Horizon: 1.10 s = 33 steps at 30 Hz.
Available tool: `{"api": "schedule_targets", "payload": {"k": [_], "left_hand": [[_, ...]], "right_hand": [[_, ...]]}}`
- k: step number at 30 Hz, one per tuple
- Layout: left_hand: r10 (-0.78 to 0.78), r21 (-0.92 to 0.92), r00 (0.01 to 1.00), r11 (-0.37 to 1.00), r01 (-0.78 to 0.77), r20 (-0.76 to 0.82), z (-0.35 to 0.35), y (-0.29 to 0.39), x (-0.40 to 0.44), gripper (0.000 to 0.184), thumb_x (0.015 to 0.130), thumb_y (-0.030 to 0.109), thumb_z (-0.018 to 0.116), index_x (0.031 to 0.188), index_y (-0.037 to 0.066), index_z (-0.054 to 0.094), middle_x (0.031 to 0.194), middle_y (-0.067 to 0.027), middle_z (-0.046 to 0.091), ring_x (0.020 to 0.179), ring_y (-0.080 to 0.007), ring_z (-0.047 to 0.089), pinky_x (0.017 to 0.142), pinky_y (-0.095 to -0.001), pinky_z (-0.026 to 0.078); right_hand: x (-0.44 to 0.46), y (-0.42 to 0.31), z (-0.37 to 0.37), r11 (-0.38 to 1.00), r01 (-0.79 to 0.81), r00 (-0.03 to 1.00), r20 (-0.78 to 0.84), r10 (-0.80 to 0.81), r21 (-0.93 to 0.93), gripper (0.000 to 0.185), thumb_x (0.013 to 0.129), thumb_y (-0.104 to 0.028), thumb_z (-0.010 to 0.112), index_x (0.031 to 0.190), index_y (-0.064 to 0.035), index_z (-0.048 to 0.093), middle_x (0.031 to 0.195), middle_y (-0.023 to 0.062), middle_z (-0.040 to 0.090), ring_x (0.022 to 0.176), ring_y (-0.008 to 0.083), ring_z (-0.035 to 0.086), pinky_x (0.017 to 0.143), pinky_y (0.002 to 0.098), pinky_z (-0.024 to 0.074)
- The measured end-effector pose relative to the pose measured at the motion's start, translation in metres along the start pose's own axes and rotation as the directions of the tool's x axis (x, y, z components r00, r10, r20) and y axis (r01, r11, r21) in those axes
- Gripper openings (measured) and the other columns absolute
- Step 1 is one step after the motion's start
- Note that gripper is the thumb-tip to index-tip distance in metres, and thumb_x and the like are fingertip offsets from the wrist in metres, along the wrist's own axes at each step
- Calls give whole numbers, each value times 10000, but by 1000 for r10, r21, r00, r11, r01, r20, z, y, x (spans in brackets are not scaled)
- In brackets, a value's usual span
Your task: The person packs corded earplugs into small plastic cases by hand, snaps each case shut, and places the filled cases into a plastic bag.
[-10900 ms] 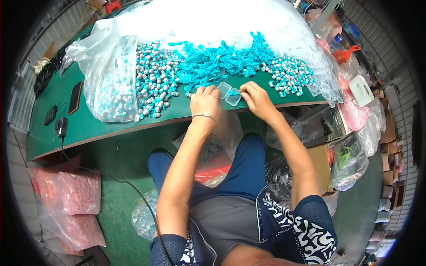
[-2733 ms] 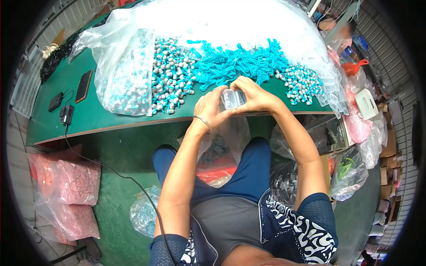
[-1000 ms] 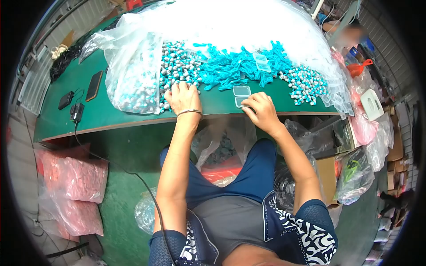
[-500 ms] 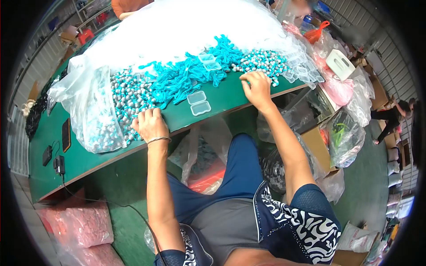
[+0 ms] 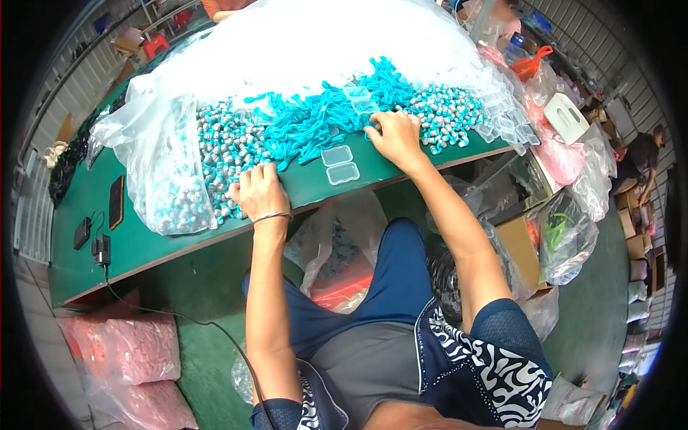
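Note:
A heap of small grey-and-turquoise pieces that look like earplugs (image 5: pixel 236 136) lies on the green table (image 5: pixel 154 251). My left hand (image 5: pixel 262 192) rests at its front edge, fingers curled down; whatever they hold is hidden. Turquoise cords (image 5: pixel 304 125) lie bunched in the middle. At their right end is my right hand (image 5: pixel 396 139), with bent fingers and the thumb drawn in; I cannot make out anything in its grip. Between my hands sits an opened clear plastic case (image 5: pixel 342 165). Another clear case (image 5: pixel 360 99) lies on the cords.
A clear bag (image 5: pixel 161 193) of the same pieces stands at the left, near a phone (image 5: pixel 117 202) and a cabled black device (image 5: pixel 101 249). Clear cases (image 5: pixel 510 125) pile up at the right. Pink-filled bags (image 5: pixel 143 347) lie on the floor. Another person's arm (image 5: pixel 222 14) shows across the table.
My right hand has moved left along the table, from below the right-hand pile to the cords. My left hand stays by the left heap. The whole view has shifted slightly.

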<state>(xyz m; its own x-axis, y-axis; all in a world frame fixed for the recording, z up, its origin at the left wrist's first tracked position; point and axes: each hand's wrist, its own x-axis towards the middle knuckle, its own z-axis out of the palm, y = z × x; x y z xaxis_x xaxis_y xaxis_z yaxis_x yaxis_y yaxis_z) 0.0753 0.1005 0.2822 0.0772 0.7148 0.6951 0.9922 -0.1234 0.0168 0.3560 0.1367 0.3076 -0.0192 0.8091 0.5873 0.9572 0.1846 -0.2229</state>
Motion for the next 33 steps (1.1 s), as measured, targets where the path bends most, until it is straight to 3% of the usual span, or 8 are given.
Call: {"api": "schedule_targets", "payload": {"k": [3,5,16,18,21,24,27,33], "left_hand": [[-1,-87,1000,996,0,-7,0,4,0,166,741,123,702,893,172,658,923,-13,646,923,-220,571,862,-430,359],[17,-62,999,998,-19,-37,-2,4,0,131,800,117,573,876,167,667,877,-6,632,885,-208,569,837,-412,360],[8,-81,999,997,-4,42,-10,9,-2,200,748,97,669,932,174,653,864,-27,633,881,-232,575,830,-434,376],[31,-243,998,970,-17,54,-10,8,-4,244,735,88,689,964,160,648,875,-41,630,898,-244,575,844,-433,382],[68,-288,991,957,-33,112,-8,11,-6,233,746,84,680,968,146,649,892,-49,638,910,-254,578,855,-436,389],[68,-323,989,946,-22,133,-8,13,-8,236,744,54,679,966,127,644,907,-56,649,912,-259,583,806,-415,416],[60,-404,993,915,-13,102,-6,13,-8,236,736,47,678,957,118,638,882,-61,636,887,-266,581,761,-406,424],[23,-626,997,779,28,73,-7,25,-10,240,753,42,689,980,94,628,895,-84,639,862,-292,596,739,-419,458]], "right_hand": [[0,1,13,999,-14,1000,10,14,-51,149,757,-246,711,861,-141,692,838,45,662,865,260,610,801,463,364],[2,3,22,994,-57,998,29,60,-95,200,759,-303,734,867,-141,691,834,44,654,867,257,614,797,463,364],[-14,0,6,992,-121,993,2,121,-18,144,744,-228,699,839,-125,667,841,50,657,858,271,627,776,476,416],[-17,2,-7,993,-112,994,14,112,38,130,750,-208,690,828,-110,655,835,48,672,843,268,637,765,472,431],[-27,-11,-25,982,-146,988,64,139,121,123,754,-196,694,825,-106,649,796,34,679,802,253,638,739,451,432],[-36,-19,-35,950,53,992,96,-86,309,93,770,-177,695,835,-121,660,791,19,675,782,223,629,747,412,416],[-39,-29,-37,921,260,950,94,-297,289,106,777,-153,712,873,-133,673,829,14,674,811,210,620,813,398,392],[-31,-42,-29,871,439,883,71,-463,219,125,770,-143,726,884,-131,679,824,11,645,824,205,600,833,395,385]]}}
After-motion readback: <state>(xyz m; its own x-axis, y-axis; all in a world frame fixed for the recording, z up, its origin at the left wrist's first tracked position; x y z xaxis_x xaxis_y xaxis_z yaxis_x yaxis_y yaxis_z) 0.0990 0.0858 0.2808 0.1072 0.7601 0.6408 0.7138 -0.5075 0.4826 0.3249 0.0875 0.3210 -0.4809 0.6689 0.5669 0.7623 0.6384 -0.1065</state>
